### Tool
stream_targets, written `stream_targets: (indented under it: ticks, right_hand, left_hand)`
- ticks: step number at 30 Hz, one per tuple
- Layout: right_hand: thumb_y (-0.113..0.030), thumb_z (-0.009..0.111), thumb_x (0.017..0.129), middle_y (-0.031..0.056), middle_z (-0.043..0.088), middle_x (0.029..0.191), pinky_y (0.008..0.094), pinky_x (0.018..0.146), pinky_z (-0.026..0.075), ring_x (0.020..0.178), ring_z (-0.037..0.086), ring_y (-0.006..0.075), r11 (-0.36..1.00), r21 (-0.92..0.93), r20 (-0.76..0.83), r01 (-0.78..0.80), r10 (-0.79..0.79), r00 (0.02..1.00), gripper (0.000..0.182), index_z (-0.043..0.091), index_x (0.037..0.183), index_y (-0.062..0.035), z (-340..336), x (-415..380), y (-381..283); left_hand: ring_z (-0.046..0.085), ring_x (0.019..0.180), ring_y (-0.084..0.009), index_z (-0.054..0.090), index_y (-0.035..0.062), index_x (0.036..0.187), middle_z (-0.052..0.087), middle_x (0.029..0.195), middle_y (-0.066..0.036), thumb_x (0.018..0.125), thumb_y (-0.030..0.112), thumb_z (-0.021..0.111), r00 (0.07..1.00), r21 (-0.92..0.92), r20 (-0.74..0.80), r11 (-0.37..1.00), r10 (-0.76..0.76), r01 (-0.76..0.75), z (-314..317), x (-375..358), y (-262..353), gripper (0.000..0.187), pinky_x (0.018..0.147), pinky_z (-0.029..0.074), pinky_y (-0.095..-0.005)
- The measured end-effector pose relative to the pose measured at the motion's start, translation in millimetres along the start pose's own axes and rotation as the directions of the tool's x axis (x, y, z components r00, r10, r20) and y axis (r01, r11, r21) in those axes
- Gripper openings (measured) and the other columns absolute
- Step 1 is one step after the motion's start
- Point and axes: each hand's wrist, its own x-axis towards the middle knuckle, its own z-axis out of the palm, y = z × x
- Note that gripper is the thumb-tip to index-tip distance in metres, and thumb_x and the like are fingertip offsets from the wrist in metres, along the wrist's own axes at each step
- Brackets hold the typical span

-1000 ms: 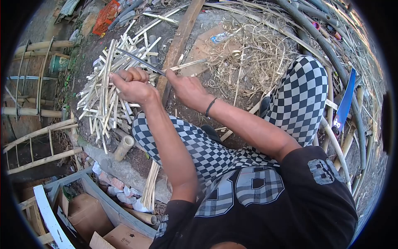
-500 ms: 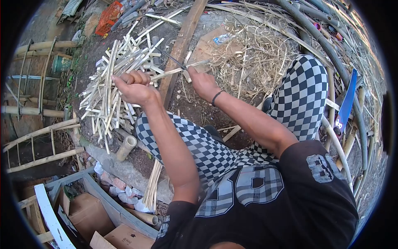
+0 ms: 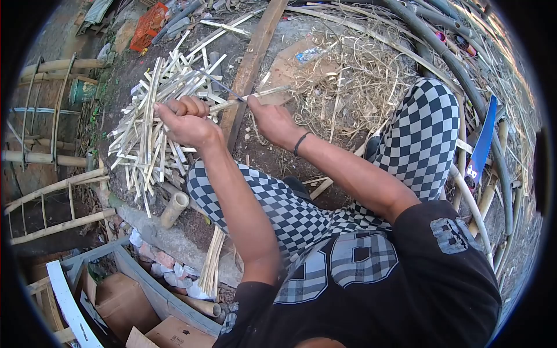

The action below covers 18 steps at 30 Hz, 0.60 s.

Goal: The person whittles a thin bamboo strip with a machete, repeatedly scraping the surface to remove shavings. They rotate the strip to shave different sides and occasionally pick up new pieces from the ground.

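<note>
My left hand (image 3: 190, 123) is closed on one end of a pale bamboo strip (image 3: 270, 91), which points to the right across a wooden plank (image 3: 250, 66). Closed round a knife, my right hand (image 3: 275, 123) is at the strip's middle, to the right of my left hand. The thin knife blade (image 3: 221, 84) reaches up and left across the strip; the handle is hidden in my fist. Beneath and behind my left hand spreads a heap of split bamboo strips (image 3: 152, 130).
Curly shavings (image 3: 348, 81) cover the ground beyond my right hand. A blue handsaw (image 3: 483, 145) lies right of my knee. A short bamboo tube (image 3: 174, 210) stands at the left, above a wooden frame with cardboard boxes (image 3: 125, 298). An orange crate (image 3: 149, 28) sits farther off.
My right hand has moved left along the strip with the knife, closer to my left hand. The blade now lies flatter and farther left. My left hand has hardly moved.
</note>
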Motion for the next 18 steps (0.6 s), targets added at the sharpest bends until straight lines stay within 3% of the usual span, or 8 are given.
stream_targets:
  ticks: [3, 4, 7, 9, 12, 13, 15, 18]
  right_hand:
    - [0.002, 0.048, 0.084, 0.0287, 0.064, 0.077, 0.0567, 0.066, 0.05, 0.077, 0.064, 0.0492, 0.997, 0.039, -0.112, 0.064, -0.059, 0.992, 0.033, 0.041, 0.116, -0.0029, 16.1, -5.2, 17.2]
    - [0.001, 0.049, 0.084, 0.0284, 0.065, 0.081, 0.0575, 0.067, 0.05, 0.076, 0.064, 0.0487, 0.99, -0.049, 0.047, -0.133, 0.136, 0.99, 0.033, 0.041, 0.116, -0.0027, 7.9, -6.5, 26.3]
    - [-0.003, 0.046, 0.088, 0.0274, 0.067, 0.083, 0.0553, 0.068, 0.052, 0.079, 0.068, 0.0433, 0.988, -0.145, -0.041, -0.057, 0.052, 0.998, 0.028, 0.043, 0.116, -0.0024, 21.9, 2.6, 50.5]
    - [-0.004, 0.046, 0.088, 0.0261, 0.067, 0.083, 0.0551, 0.068, 0.053, 0.08, 0.068, 0.0438, 0.979, -0.153, 0.048, -0.136, 0.145, 0.988, 0.029, 0.043, 0.117, -0.0033, 9.1, 4.0, 23.0]
    - [-0.003, 0.049, 0.086, 0.0267, 0.066, 0.081, 0.0567, 0.068, 0.05, 0.079, 0.066, 0.0456, 0.994, -0.046, -0.045, 0.097, -0.099, 0.994, 0.029, 0.041, 0.114, -0.0031, 13.8, -5.2, 10.6]
    - [-0.003, 0.049, 0.086, 0.0267, 0.066, 0.081, 0.0567, 0.068, 0.05, 0.079, 0.066, 0.0456, 0.994, -0.045, -0.04, 0.097, -0.099, 0.994, 0.029, 0.041, 0.114, -0.0031, 16.7, -7.6, 18.9]
    - [-0.003, 0.047, 0.086, 0.0278, 0.066, 0.08, 0.0562, 0.068, 0.05, 0.08, 0.067, 0.0457, 0.973, -0.073, 0.075, -0.217, 0.222, 0.972, 0.028, 0.041, 0.114, -0.0035, 14.8, -6.2, 43.6]
    - [-0.002, 0.046, 0.087, 0.0261, 0.067, 0.08, 0.0548, 0.069, 0.052, 0.08, 0.067, 0.0459, 0.976, -0.104, 0.047, -0.189, 0.195, 0.98, 0.028, 0.043, 0.115, -0.0024, 9.2, 1.4, 38.5]
  left_hand:
    - [0.012, 0.045, -0.0116, 0.018, 0.0172, 0.061, 0.016, 0.051, 0.002, 0.106, 0.041, 0.028, 0.999, 0.018, 0.038, 0.999, 0.031, -0.032, 0.9, -2.5, 0.0, 0.051, 0.045, 0.013, -0.0298]
    - [0.012, 0.045, -0.0117, 0.018, 0.0175, 0.061, 0.017, 0.05, 0.002, 0.106, 0.041, 0.028, 0.999, 0.025, -0.029, 0.999, 0.022, -0.021, 1.0, -2.5, 1.5, 0.051, 0.045, 0.012, -0.03]
    - [0.012, 0.044, -0.0117, 0.017, 0.018, 0.061, 0.016, 0.05, 0.002, 0.105, 0.042, 0.028, 0.997, -0.029, -0.07, 0.999, -0.035, 0.033, -15.2, 5.1, 4.0, 0.051, 0.044, 0.013, -0.0301]
    - [0.013, 0.044, -0.0114, 0.017, 0.0182, 0.062, 0.017, 0.051, 0.002, 0.105, 0.042, 0.028, 0.998, -0.024, -0.056, 1.0, -0.02, 0.019, -13.3, 6.6, 1.4, 0.051, 0.044, 0.013, -0.0298]
    - [0.013, 0.044, -0.0106, 0.018, 0.018, 0.063, 0.017, 0.051, 0.003, 0.105, 0.042, 0.03, 0.999, -0.013, -0.033, 1.0, -0.003, 0.002, -1.4, 0.4, 0.3, 0.05, 0.043, 0.012, -0.0292]
    - [0.013, 0.044, -0.0106, 0.018, 0.018, 0.063, 0.017, 0.051, 0.003, 0.105, 0.042, 0.03, 0.999, -0.011, -0.037, 1.0, -0.004, 0.003, -2.4, 0.0, 0.2, 0.05, 0.043, 0.012, -0.0292]
    - [0.012, 0.044, -0.0107, 0.018, 0.018, 0.062, 0.017, 0.051, 0.003, 0.105, 0.043, 0.029, 0.998, -0.002, -0.069, 1.0, 0.012, -0.012, -5.8, 1.9, 0.7, 0.051, 0.044, 0.013, -0.0294]
    - [0.012, 0.045, -0.0113, 0.017, 0.018, 0.062, 0.016, 0.051, 0.002, 0.105, 0.042, 0.028, 0.995, -0.023, -0.103, 1.0, -0.009, 0.007, -10.4, 2.4, 5.6, 0.051, 0.044, 0.014, -0.0296]
